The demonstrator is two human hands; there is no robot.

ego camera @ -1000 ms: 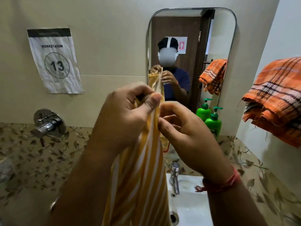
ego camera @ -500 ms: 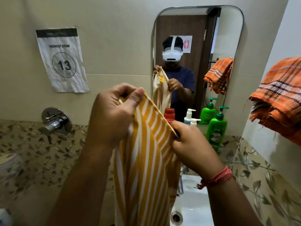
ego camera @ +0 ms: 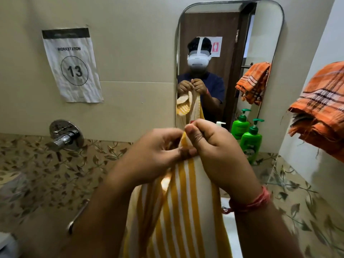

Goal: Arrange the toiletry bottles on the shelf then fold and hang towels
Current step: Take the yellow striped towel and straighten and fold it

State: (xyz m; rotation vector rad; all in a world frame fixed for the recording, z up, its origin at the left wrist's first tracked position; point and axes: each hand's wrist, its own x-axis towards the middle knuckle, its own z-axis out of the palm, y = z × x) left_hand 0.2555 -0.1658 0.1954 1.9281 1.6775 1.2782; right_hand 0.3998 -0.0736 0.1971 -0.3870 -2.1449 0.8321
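Note:
A yellow and white striped towel [ego camera: 184,207] hangs down in front of me over the sink. My left hand [ego camera: 152,155] and my right hand [ego camera: 214,151] both pinch its top edge, knuckles close together, fingertips touching. A green pump bottle [ego camera: 251,142] stands on the ledge under the mirror, right of my right hand. A white pump top [ego camera: 220,124] shows just above my right hand; the bottles below it are hidden. An orange checked towel [ego camera: 322,112] hangs folded at the right wall.
A mirror [ego camera: 260,43] on the wall ahead reflects me, the door and the orange towel. A chrome tap valve [ego camera: 64,136] juts from the wall at left. A paper sign numbered 13 [ego camera: 72,66] hangs above it. Leaf-patterned tiles [ego camera: 46,174] line the lower wall.
My hands were apart, spreading the towel's top edge half a second ago. They have come together, bringing the corners of the towel to meet, and sit lower in view.

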